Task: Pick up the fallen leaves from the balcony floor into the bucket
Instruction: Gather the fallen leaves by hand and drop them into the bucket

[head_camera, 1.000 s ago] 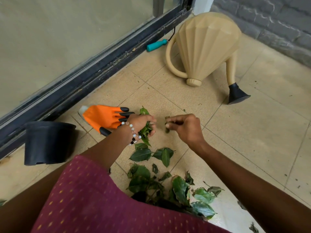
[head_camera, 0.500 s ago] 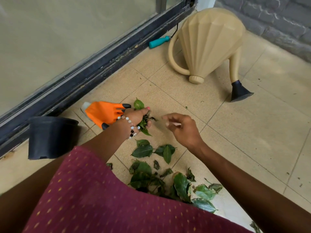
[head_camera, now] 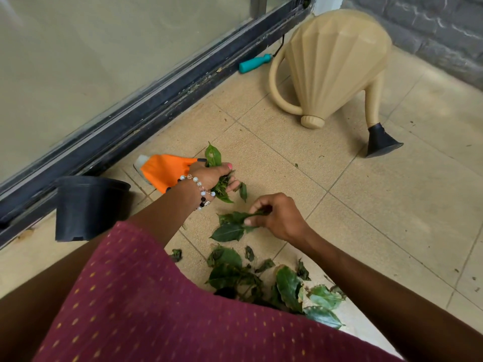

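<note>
Two bare hands over a beige tiled balcony floor (head_camera: 392, 205). Left hand (head_camera: 209, 176), beaded bracelet (head_camera: 201, 192) at the wrist: fingers curled tight round a bunch of green leaves (head_camera: 218, 178), one leaf tip poking up above the fist, others hanging below it. Right hand (head_camera: 279, 218): thumb and fingertips pinching a pair of green leaves (head_camera: 230, 226) just above the tiles, the broader leaf drooping toward the floor. Several more loose green fallen leaves (head_camera: 261, 280), some torn or curled, heaped on the floor nearer the body, partly hidden by a maroon dotted garment (head_camera: 156, 309). One black plastic bucket-shaped pot (head_camera: 83, 207), upright on the floor to the left, close against the dark metal track of a sliding glass door (head_camera: 130, 121), well apart from both hands; inside not visible. One orange gardening glove with black claw tips (head_camera: 164, 171), flat on the tiles just behind the left hand, between hand and door track. One beige ribbed plastic watering can (head_camera: 334, 64) farther off, tipped so that its cap end and black rose spout (head_camera: 381, 142) rest on the floor. One teal tool handle (head_camera: 254, 63) beside the door track, just left of the can, remainder hidden. Grey brick wall (head_camera: 431, 27) at far right.
</note>
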Demonstrator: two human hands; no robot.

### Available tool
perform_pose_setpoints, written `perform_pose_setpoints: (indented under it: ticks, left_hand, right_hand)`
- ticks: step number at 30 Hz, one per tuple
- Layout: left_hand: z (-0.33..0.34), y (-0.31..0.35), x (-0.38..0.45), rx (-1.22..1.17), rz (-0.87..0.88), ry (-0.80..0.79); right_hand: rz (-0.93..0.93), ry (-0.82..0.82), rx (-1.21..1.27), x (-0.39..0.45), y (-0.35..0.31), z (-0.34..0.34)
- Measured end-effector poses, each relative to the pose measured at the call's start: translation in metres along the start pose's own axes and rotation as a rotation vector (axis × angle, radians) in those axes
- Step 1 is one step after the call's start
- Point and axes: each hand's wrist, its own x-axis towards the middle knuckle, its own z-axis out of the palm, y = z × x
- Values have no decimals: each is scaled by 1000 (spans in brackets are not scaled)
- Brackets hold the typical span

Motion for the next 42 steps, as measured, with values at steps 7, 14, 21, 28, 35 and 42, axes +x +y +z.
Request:
perform_pose_setpoints:
  ticks: [7,14,21,28,35,42]
  left_hand:
    - [-12,6,0,-123,20,51]
    - [-24,8,-1,-81,54,66]
    - [-27,10,-2,-59,37,78]
    - [-31,12,-4,-95,25,74]
    - [-33,10,3,-115,-3,90]
    - [-20,7,5,-119,-32,57]
  right_hand:
    - [-441,-198,-603,7,-2,58]
    - [-585,-35,-676,9,6,62]
    - [-38,4,-7,35,-23,21]
    - [-150,69,-416,69,-18,-6]
    - [-410,-26,-900,48,16,24]
    - [-622,145,-821,23,50,9]
